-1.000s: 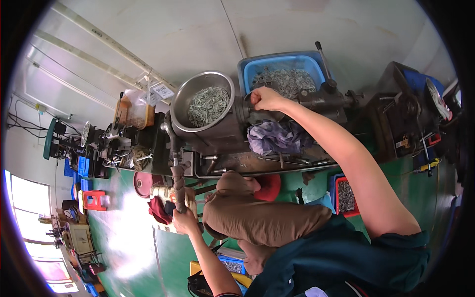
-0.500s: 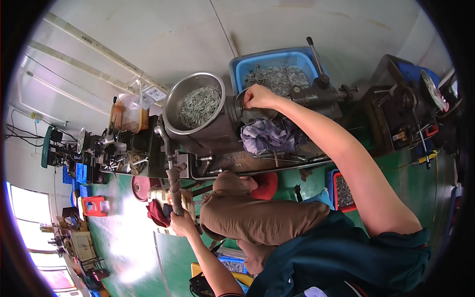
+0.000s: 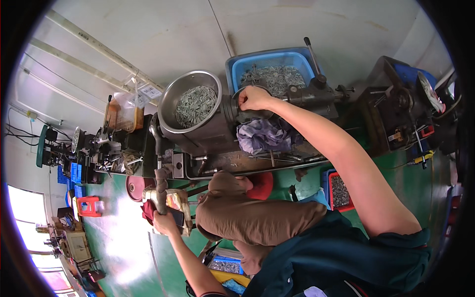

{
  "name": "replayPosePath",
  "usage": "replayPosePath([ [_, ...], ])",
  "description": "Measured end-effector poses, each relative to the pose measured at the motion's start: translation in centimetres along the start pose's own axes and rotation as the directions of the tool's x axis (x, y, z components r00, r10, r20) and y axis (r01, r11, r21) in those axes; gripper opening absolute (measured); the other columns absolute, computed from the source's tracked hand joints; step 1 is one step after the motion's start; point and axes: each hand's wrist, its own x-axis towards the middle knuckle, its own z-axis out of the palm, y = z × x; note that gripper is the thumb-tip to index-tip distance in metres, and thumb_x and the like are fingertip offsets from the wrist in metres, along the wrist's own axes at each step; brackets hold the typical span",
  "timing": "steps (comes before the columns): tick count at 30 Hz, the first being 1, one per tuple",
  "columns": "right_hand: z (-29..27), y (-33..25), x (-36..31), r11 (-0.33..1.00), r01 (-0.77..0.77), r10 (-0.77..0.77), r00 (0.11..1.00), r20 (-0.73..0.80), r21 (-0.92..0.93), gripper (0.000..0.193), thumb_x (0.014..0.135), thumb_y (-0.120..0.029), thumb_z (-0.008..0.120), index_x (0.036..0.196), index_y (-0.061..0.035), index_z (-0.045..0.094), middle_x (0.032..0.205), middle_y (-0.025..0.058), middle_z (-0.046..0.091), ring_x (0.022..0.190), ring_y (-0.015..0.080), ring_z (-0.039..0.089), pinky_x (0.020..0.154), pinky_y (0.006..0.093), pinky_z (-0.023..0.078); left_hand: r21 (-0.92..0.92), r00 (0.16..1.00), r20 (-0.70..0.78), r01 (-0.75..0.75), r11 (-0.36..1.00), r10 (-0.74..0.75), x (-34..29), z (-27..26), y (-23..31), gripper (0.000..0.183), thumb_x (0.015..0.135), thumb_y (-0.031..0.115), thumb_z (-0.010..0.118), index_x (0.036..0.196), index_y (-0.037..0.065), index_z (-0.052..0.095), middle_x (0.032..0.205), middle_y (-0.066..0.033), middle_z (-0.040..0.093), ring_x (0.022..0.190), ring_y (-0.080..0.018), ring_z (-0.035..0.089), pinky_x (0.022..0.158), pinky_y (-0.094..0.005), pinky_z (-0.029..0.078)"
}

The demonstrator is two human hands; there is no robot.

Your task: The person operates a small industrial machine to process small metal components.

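Observation:
My right hand [image 3: 253,98] is closed at the chuck end of a small dark lathe [image 3: 297,96], between a steel bowl [image 3: 170,101] of small metal parts and a blue crate [image 3: 235,67] of similar parts. What it pinches is too small to make out. My left hand [image 3: 165,221] grips the cloth-wrapped lever handle [image 3: 161,185] that stands up from the machine's left side. A crumpled purple rag [image 3: 262,134] lies on the machine bed just under my right wrist.
My brown-trousered knee [image 3: 257,220] is below the machine. A red stool [image 3: 262,185] and a red-and-blue tray of parts [image 3: 339,190] sit on the green floor. Other machines stand at left [image 3: 99,148] and right [image 3: 401,106]. A small orange stool [image 3: 88,205] is far left.
The view has shifted slightly; my right hand stays at the chuck and has edged a little toward the bowl. My left hand keeps its grip on the lever.

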Motion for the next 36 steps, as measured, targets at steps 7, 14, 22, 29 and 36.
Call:
replayPosePath([
  [7,-1.6,0.2,0.6,0.992,0.098,-0.095,0.995,0.044,-0.074,0.016,0.061,-0.022,0.060,0.068,-0.0080,0.063,0.064,0.0083,0.060,0.062,0.0227,0.057,0.058,0.0307,0.043,0.006,0.999,0.036,-0.037,0.999,0.037,3.1,0.4,-1.4,0.025,0.064,0.021,0.058,0.083,0.005,0.059,0.073,-0.0155,0.059,0.070,-0.0334,0.055,0.065,-0.0407,0.042],
  [14,-11.6,3.7,1.5,0.664,-0.211,0.116,0.977,-0.180,-0.718,0.026,0.067,-0.027,0.057,0.083,-0.0065,0.060,0.095,0.0105,0.055,0.097,0.0286,0.045,0.079,0.0466,0.035,0.017,0.996,0.077,-0.036,0.999,0.035,3.6,0.8,-2.0,0.024,0.067,0.024,0.058,0.083,0.007,0.059,0.073,-0.0158,0.059,0.072,-0.0332,0.056,0.063,-0.0402,0.042],
  [22,-19.0,14.6,-9.9,0.641,-0.454,-0.006,0.803,-0.596,-0.619,0.039,0.078,-0.044,0.042,0.083,-0.0083,0.058,0.103,0.0056,0.052,0.114,0.0233,0.033,0.088,0.0440,0.028,-0.032,0.999,0.035,-0.035,0.999,0.036,3.4,1.0,-2.2,0.027,0.060,0.023,0.061,0.078,0.003,0.058,0.071,-0.0178,0.058,0.068,-0.0351,0.055,0.062,-0.0424,0.042],
  [29,-17.5,11.7,-21.2,0.579,-0.565,0.042,0.741,-0.671,-0.588,0.047,0.074,-0.049,0.047,0.066,-0.0033,0.053,0.081,0.0107,0.055,0.081,0.0257,0.051,0.067,0.0367,0.039,-0.026,0.998,0.047,-0.029,0.999,0.030,3.0,0.5,-1.5,0.029,0.061,0.022,0.062,0.084,0.005,0.059,0.075,-0.0161,0.059,0.071,-0.0334,0.055,0.064,-0.0408,0.042],
  [36,-16.0,10.7,-22.6,0.577,-0.585,0.056,0.724,-0.687,-0.570,0.057,0.072,-0.053,0.047,0.052,-0.0004,0.049,0.052,0.0154,0.051,0.056,0.0324,0.051,0.053,0.0387,0.040,-0.043,0.997,-0.008,-0.075,0.996,0.075,2.9,1.3,-2.0,0.025,0.061,0.022,0.060,0.078,0.003,0.058,0.071,-0.0175,0.058,0.068,-0.0347,0.055,0.062,-0.0425,0.042],
])
